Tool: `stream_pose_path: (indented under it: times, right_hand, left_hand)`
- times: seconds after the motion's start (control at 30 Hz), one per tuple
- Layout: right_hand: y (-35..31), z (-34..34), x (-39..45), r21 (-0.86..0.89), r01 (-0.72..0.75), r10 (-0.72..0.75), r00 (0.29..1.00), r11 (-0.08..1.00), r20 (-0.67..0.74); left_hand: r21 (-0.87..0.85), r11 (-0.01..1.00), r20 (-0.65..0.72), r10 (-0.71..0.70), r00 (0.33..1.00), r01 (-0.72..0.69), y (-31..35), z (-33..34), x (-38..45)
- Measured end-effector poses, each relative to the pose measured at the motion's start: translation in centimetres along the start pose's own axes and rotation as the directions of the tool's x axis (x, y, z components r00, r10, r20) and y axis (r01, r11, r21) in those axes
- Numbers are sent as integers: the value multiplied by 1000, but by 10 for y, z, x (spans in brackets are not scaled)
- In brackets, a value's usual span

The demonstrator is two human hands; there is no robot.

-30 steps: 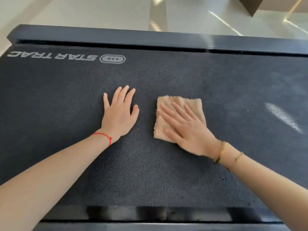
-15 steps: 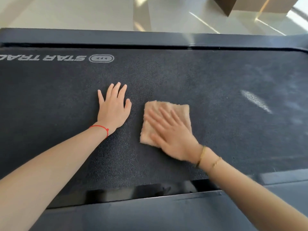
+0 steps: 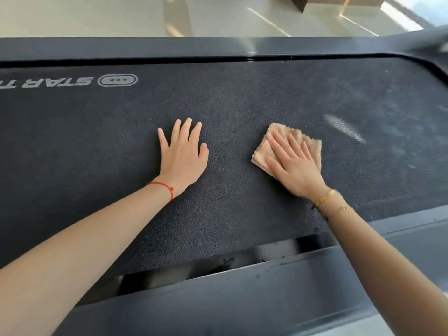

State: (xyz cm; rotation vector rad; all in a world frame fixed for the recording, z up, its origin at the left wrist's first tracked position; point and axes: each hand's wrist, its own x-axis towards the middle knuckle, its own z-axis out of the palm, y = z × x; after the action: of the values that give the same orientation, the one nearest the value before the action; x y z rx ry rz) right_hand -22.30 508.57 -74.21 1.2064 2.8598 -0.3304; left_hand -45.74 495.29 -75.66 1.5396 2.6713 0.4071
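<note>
A folded tan cloth [image 3: 312, 144] lies flat on the black treadmill belt [image 3: 242, 105]. My right hand [image 3: 292, 163] presses down on the cloth with straight, spread fingers and covers most of it. My left hand [image 3: 183, 155] rests flat on the bare belt to the left of the cloth, fingers straight, holding nothing. A red string circles my left wrist and gold bracelets my right.
Dark side rails border the belt at the far edge [image 3: 169, 48] and the near edge [image 3: 242, 299]. A white logo [image 3: 117, 80] is printed on the belt at the upper left. A pale dusty streak [image 3: 344, 127] lies right of the cloth. Shiny floor lies beyond.
My right hand has slid the cloth to the right, away from my left hand. The left hand stays planted on the belt. The view has shifted.
</note>
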Motion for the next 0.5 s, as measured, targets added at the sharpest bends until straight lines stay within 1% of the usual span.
stream_pose_path:
  times: [0.03,0.07,0.1,0.23,0.33,0.4,0.43,0.5]
  right_hand:
    - [-1,0,3,14,-46,46,999,999,-2]
    - [-6,2,1,20,-59,59,998,998,-7]
    - [-13,5,-6,20,-37,37,999,999,-11]
    - [-41,15,-57,-20,197,-197,980,980,2]
    - [-40,17,-79,-5,276,-276,961,961,22]
    - [-25,14,-76,16,253,-253,967,967,15]
    - [-15,11,-71,11,205,-205,979,979,-1]
    - [10,6,-53,-1,39,-39,999,999,-37]
  left_hand:
    - [-9,1000,8,5,1000,-5,8,2,1]
    - [-17,1000,16,2,1000,-2,14,4,2]
    - [-20,1000,19,-5,1000,6,20,6,3]
    - [15,1000,-1,-19,1000,19,25,15,3]
    - [20,1000,-9,-13,1000,13,22,17,2]
    - [22,1000,-8,-6,1000,7,21,17,1]
    - [24,1000,-4,-5,1000,5,21,16,1]
    - [30,1000,2,0,1000,0,22,15,0]
